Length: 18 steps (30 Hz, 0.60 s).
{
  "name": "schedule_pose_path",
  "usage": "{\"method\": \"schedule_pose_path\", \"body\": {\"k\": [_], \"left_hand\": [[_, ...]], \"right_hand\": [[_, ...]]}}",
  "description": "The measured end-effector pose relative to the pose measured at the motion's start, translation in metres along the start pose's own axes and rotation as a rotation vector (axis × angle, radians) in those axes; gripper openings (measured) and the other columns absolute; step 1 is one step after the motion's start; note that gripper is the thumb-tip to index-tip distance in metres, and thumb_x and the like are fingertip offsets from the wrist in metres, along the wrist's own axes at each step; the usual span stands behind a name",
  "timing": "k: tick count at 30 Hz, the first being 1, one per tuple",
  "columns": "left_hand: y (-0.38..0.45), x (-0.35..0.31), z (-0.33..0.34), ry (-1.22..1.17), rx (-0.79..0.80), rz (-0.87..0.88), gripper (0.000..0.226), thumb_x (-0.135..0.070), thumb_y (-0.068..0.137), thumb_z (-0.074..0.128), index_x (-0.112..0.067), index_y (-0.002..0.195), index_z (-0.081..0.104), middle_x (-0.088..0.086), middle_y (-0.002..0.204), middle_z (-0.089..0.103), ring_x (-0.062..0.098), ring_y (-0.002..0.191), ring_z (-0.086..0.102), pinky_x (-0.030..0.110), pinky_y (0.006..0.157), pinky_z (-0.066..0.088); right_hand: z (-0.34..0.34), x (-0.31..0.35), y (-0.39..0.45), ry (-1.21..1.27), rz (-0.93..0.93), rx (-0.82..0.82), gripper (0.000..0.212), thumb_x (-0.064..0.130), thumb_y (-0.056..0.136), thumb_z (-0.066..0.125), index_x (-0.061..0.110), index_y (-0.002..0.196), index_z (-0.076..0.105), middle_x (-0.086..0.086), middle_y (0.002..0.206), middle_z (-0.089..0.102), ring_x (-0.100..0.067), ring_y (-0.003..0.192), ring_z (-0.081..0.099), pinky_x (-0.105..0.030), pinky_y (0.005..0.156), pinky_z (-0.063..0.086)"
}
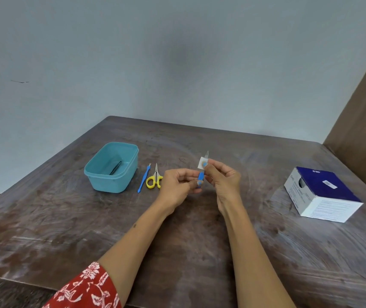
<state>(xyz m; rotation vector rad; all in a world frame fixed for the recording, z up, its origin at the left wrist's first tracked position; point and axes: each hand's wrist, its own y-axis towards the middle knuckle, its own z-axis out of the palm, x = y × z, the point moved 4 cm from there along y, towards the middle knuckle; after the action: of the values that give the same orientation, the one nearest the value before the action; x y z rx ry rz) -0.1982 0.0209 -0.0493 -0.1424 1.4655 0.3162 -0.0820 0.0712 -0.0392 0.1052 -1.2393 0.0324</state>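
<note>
Blue scalpel [201,175] near upright, blade tip up and away; left hand [178,187] pinches handle base, right hand [223,177] pinches white wrapper [201,162] at blade.

No text reads clearly anywhere.

Box [324,192], near the table's [177,241] right edge:
- Dark blue top has a small white logo mark, too small to read.
- White sticker [329,184] on the top looks like a barcode, digits illegible.
- White sides carry lines of fine grey print and a logo, all blurred.

White wrapper [202,163], pinched by the right hand [224,177] above mid-table, shows a blue-orange blotch but no legible letters.

Blue handle [201,175], gripped by the left hand [177,185]: mostly hidden by fingers, no marking legible.
</note>
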Motion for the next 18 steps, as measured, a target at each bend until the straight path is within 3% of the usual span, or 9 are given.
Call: {"method": "schedule_pose_path", "body": {"k": [5, 12, 18], "left_hand": [[-0.002, 0.002, 0.0, 0.003, 0.003, -0.039, 0.023, 0.01, 0.077, 0.065, -0.013, 0.08, 0.07, 0.007, 0.072, 0.068, 0.011, 0.065, 0.068, 0.025, 0.062, 0.058], [-0.005, -0.002, -0.001, -0.038, -0.023, -0.026, 0.021, 0.012, 0.077, 0.064, -0.008, 0.081, 0.069, 0.01, 0.072, 0.066, 0.012, 0.064, 0.066, 0.024, 0.061, 0.058], [-0.007, -0.003, 0.003, -0.088, 0.013, -0.06, 0.017, 0.014, 0.077, 0.063, 0.0, 0.085, 0.067, 0.01, 0.071, 0.066, 0.011, 0.06, 0.067, 0.025, 0.061, 0.059]], "right_hand": [[-0.004, 0.001, -0.001, -0.052, -0.014, -0.008, 0.014, 0.002, 0.075, 0.074, 0.002, 0.09, 0.072, 0.005, 0.064, 0.071, -0.001, 0.059, 0.065, -0.013, 0.058, 0.052], [0.0, 0.003, -0.003, -0.013, -0.034, 0.022, 0.01, 0.005, 0.074, 0.077, 0.011, 0.081, 0.073, 0.006, 0.065, 0.072, -0.002, 0.062, 0.065, -0.014, 0.058, 0.051], [-0.002, 0.009, -0.002, 0.078, -0.076, -0.002, 0.018, 0.0, 0.072, 0.076, 0.014, 0.082, 0.073, 0.003, 0.074, 0.075, -0.007, 0.074, 0.07, -0.017, 0.07, 0.056]]}}
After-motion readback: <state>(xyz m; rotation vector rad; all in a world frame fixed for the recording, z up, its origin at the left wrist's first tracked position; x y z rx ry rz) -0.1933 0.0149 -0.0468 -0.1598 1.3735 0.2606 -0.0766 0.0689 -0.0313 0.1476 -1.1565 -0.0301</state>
